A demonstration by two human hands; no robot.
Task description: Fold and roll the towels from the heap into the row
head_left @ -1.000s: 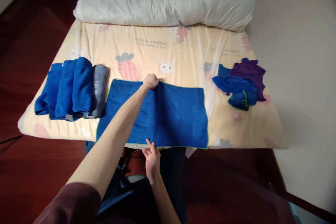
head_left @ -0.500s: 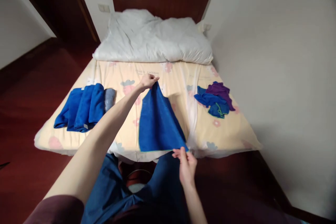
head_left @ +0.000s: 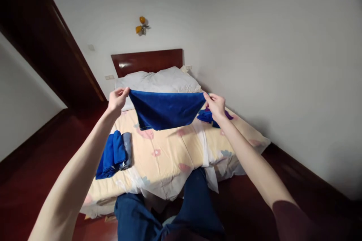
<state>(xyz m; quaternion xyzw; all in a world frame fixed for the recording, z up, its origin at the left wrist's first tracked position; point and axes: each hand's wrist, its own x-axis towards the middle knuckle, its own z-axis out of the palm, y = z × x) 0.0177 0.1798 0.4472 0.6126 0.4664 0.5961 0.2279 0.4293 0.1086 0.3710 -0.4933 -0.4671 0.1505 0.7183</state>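
Observation:
A blue towel (head_left: 168, 109) hangs in the air above the bed, its top edge stretched nearly straight between my hands. My left hand (head_left: 117, 101) pinches the upper left corner, and my right hand (head_left: 215, 106) grips the upper right one. Below, the cloth sags free of the bedding. On the bed's left side lie folded blue towels (head_left: 114, 152) beside a rolled grey cloth (head_left: 128, 150). Partly hidden behind my right hand and forearm is a loose heap of blue and purple cloths (head_left: 205, 116).
The bed has a cream patterned sheet (head_left: 169, 154) with a white strip across it. A bunched white quilt (head_left: 158, 81) lies against the dark wooden headboard (head_left: 149, 60). A yellow wall lamp (head_left: 140, 26) is above it. At right, a white wall (head_left: 283, 64) runs alongside the bed.
The blue towel has risen off the bed and is now spread between both hands. My right hand has moved up and forward to hold its corner. The view has tilted upward.

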